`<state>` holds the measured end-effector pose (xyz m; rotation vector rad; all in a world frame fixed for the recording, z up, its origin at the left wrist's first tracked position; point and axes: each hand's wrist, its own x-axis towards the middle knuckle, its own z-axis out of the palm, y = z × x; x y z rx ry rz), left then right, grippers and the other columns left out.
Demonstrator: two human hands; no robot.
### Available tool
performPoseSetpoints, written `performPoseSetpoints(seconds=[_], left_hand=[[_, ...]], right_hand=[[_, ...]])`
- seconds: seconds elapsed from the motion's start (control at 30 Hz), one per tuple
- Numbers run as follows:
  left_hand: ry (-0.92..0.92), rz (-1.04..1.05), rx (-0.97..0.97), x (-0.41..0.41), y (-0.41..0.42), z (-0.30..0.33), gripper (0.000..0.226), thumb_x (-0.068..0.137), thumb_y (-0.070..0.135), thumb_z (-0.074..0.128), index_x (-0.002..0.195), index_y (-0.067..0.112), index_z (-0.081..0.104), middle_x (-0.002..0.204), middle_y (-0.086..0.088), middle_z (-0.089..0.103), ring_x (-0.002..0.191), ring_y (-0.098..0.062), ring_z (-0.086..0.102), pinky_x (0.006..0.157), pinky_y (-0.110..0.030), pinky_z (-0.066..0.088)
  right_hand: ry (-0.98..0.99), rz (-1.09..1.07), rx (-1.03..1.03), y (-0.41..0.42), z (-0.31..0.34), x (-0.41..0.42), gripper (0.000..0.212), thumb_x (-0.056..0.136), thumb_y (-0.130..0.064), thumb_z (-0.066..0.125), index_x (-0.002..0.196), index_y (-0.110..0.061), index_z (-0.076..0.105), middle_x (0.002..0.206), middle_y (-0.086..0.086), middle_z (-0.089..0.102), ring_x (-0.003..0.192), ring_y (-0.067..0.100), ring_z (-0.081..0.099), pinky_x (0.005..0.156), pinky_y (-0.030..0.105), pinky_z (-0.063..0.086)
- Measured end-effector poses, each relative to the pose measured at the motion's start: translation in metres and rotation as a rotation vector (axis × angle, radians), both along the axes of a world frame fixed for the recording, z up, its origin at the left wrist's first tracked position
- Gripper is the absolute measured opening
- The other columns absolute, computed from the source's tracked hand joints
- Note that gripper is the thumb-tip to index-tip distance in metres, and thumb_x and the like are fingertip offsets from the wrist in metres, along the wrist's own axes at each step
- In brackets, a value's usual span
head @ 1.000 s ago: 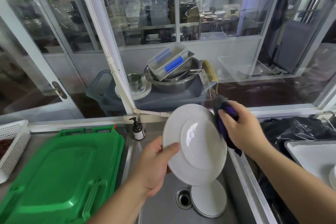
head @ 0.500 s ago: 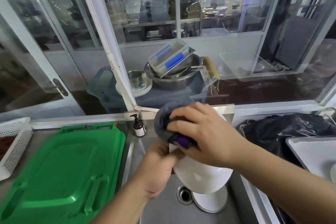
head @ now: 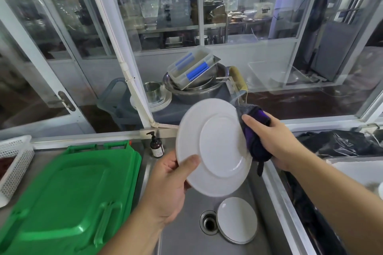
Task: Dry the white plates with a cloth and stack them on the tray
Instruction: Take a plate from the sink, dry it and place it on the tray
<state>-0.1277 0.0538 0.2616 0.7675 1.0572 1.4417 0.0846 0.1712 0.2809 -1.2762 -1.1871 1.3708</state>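
Above the steel sink (head: pixel 186 232), white plate (head: pixel 213 147) held tilted, face toward the camera, lower left rim pinched by left hand (head: pixel 167 188), thumb on the front. Dark purple-grey cloth (head: pixel 256 132) pressed against the plate's right rim, bunched in the curled fingers of right hand (head: pixel 271 138). Down in the sink beside the drain, small stack of white plates (head: pixel 236 219). On the worktop's left, green lid (head: pixel 68 198).

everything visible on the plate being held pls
The held plate is round, plain white and glossy, ceramic by the look, with a wide flat rim around a raised ring; whether that is its top or underside is unclear. It is tilted up facing the camera, above the sink. The left hand grips its lower left edge, thumb on the near face. The right hand presses a dark purple cloth against its right edge. Its outline is slightly motion-blurred.
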Motion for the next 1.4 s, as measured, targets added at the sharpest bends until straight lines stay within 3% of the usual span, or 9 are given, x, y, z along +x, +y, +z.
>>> performPoseSetpoints(seconds=[0.17,0.3,0.37,0.47,0.7,0.83,1.1,1.23,1.4], left_hand=[[-0.06,0.006,-0.061,-0.001,0.004,-0.001,0.039,0.078,0.008,0.067,0.116,0.002,0.067,0.111,-0.019,0.077,0.101,-0.03,0.072,0.085,-0.041,0.061],[-0.017,-0.063,-0.172,-0.01,0.009,0.005,0.063,0.07,0.004,0.081,0.13,0.009,0.063,0.125,-0.022,0.071,0.112,-0.036,0.067,0.106,-0.059,0.046],[-0.048,-0.086,-0.228,-0.017,0.015,0.011,0.065,0.074,0.02,0.078,0.135,0.008,0.062,0.13,-0.024,0.068,0.119,-0.037,0.065,0.111,-0.06,0.041],[0.042,-0.137,-0.285,-0.021,0.023,0.023,0.052,0.084,0.039,0.065,0.129,0.013,0.069,0.124,-0.018,0.073,0.119,-0.037,0.068,0.108,-0.053,0.049],[0.148,-0.035,-0.161,-0.01,0.022,0.03,0.042,0.078,0.035,0.068,0.111,0.011,0.075,0.109,-0.018,0.078,0.1,-0.034,0.075,0.094,-0.047,0.057],[0.113,0.052,-0.105,0.001,0.02,0.023,0.021,0.095,0.027,0.061,0.106,0.016,0.075,0.102,-0.012,0.08,0.092,-0.025,0.077,0.086,-0.042,0.058],[-0.086,0.257,-0.071,0.033,0.023,0.008,0.032,0.1,0.034,0.056,0.127,0.022,0.067,0.119,0.003,0.077,0.117,-0.022,0.071,0.107,-0.05,0.051],[-0.148,0.161,-0.101,0.03,0.018,0.002,0.04,0.091,0.03,0.063,0.13,0.026,0.065,0.121,0.001,0.077,0.116,-0.022,0.071,0.092,-0.041,0.056],[-0.191,0.015,-0.186,-0.005,0.027,0.009,0.044,0.103,0.042,0.043,0.128,0.021,0.073,0.129,-0.011,0.073,0.119,-0.029,0.068,0.114,-0.052,0.042]], right_hand=[[0.233,-0.053,-0.224,-0.011,-0.017,0.003,0.03,0.093,-0.034,0.077,0.11,-0.009,0.074,0.101,0.014,0.08,0.084,0.027,0.076,0.076,0.039,0.062],[0.214,-0.06,-0.173,-0.009,-0.019,0.008,0.035,0.091,-0.029,0.08,0.113,-0.003,0.072,0.098,0.019,0.077,0.083,0.031,0.073,0.083,0.043,0.06],[0.173,-0.01,-0.126,-0.007,-0.014,0.009,0.031,0.091,-0.025,0.079,0.111,-0.002,0.072,0.102,0.023,0.076,0.083,0.031,0.073,0.084,0.044,0.06],[0.109,0.07,-0.051,-0.005,-0.003,0.009,0.018,0.09,-0.021,0.08,0.103,-0.008,0.078,0.107,0.027,0.075,0.086,0.034,0.072,0.092,0.054,0.058],[0.113,-0.057,0.027,-0.004,0.005,0.002,0.016,0.086,-0.027,0.085,0.099,-0.022,0.079,0.1,0.013,0.079,0.099,0.04,0.075,0.094,0.057,0.06],[0.154,-0.173,-0.038,-0.009,-0.007,-0.002,0.017,0.083,-0.036,0.087,0.092,-0.026,0.078,0.097,0.007,0.079,0.098,0.034,0.075,0.093,0.054,0.061],[0.35,-0.333,-0.235,-0.033,-0.046,-0.026,0.03,0.087,-0.038,0.083,0.107,-0.018,0.073,0.102,0.007,0.078,0.096,0.026,0.073,0.089,0.044,0.061],[0.4,-0.302,-0.237,-0.031,-0.043,-0.021,0.026,0.09,-0.027,0.081,0.109,-0.01,0.074,0.104,0.013,0.079,0.093,0.029,0.073,0.095,0.05,0.059],[0.278,-0.121,-0.178,-0.016,-0.024,0.003,0.039,0.087,-0.025,0.084,0.116,-0.002,0.071,0.109,0.028,0.074,0.087,0.035,0.072,0.088,0.05,0.059]])
